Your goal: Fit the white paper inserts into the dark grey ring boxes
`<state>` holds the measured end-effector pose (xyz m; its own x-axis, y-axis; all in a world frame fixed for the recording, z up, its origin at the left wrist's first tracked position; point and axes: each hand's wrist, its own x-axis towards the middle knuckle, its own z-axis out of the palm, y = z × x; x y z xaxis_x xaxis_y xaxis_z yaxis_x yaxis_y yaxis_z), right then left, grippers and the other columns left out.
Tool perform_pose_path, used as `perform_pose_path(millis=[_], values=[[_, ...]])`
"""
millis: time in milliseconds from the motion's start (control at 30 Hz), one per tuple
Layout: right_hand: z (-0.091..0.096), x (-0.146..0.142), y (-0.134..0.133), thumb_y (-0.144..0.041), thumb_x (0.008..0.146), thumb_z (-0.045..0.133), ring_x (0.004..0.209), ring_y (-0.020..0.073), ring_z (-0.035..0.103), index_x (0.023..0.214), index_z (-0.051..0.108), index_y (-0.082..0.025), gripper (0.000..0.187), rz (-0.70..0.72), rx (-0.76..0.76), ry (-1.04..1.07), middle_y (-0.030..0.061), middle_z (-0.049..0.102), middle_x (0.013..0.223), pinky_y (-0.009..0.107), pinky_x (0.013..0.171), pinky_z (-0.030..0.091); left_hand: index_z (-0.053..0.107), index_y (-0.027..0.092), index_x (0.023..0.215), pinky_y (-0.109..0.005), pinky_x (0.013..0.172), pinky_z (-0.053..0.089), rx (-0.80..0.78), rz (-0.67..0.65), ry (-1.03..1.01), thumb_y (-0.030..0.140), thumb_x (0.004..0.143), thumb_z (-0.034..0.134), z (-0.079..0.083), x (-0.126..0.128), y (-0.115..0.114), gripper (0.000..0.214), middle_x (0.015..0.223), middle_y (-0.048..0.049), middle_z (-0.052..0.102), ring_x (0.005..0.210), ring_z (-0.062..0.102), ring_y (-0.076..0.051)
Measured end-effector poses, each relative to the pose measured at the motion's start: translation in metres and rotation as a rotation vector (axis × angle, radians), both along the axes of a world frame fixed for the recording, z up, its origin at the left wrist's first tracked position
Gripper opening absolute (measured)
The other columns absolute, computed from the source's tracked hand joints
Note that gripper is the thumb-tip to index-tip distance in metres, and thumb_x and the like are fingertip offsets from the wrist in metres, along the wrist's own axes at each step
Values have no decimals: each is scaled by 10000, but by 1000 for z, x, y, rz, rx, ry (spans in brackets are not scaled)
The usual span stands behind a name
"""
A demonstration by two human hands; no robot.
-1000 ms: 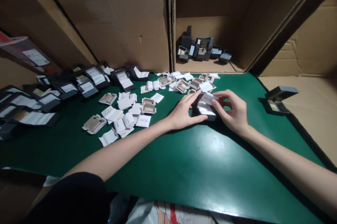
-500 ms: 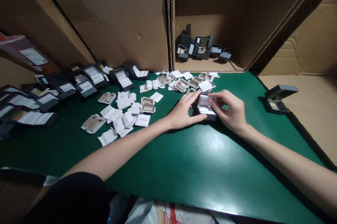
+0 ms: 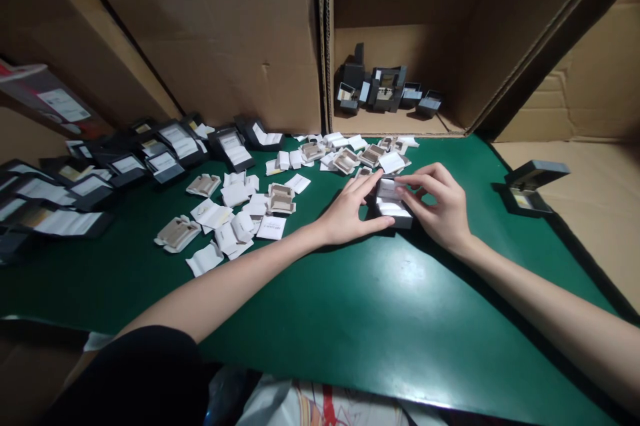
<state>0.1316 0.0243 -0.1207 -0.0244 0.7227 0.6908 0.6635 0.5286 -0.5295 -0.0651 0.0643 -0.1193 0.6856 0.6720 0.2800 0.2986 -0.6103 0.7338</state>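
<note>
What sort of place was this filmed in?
Probably a workshop bench or packing station: a green table bearing many small dark boxes and loose white cards.

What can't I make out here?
All in the head view:
Left side of the open black box: hidden by the left hand.
Print on its white insert: too small, partly covered by the right hand.
Leftmost black boxes: cut off by the picture's left edge.
Boxes inside the carton: contents too small and dim.

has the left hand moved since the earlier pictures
No, not noticeably: the left hand keeps its place at the open black box, judged against the upright cardboard edge behind it.
</note>
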Motion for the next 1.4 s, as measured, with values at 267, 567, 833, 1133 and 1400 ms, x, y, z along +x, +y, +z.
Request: perform_pose_path(millis=[267,567,833,1133,1400], values=[[1,0,-2,-170,836,607,659,142,540,859,650,-220,70,12,64,56,23,600,774,308,607,458,238,248,1483,-483,1076,348,-40,-9,3,517,808,636,-3,-1,2,828,1507,-97,296,1399,227,-307],[-1,0,1,-207,852,592,635,134,521,889,646,-217,66,20,13,-18,19,558,768,299,575,445,264,234,1476,-454,1092,333,-1,-19,-4,503,802,646,-1,0,2,821,1488,-100,332,1375,282,-306],[0,-2,-1,-204,846,593,638,135,530,885,650,-229,74,-22,81,-45,18,546,754,295,558,455,239,265,1480,-457,1064,361,48,-38,20,524,803,638,-2,0,2,827,1477,-95,352,1327,351,-312],[-6,1,2,-266,793,643,678,146,533,908,551,-219,155,-81,-52,32,16,527,806,299,585,482,293,251,1435,-426,994,429,68,-30,24,517,792,655,2,0,0,784,1444,-104,384,1293,390,-302],[-10,3,5,-311,800,630,810,159,588,975,492,-211,243,-36,-230,184,42,571,942,266,614,513,526,194,1021,-427,1039,383,244,-31,103,519,845,585,7,0,-1,374,1192,-86,549,1240,427,-275]])
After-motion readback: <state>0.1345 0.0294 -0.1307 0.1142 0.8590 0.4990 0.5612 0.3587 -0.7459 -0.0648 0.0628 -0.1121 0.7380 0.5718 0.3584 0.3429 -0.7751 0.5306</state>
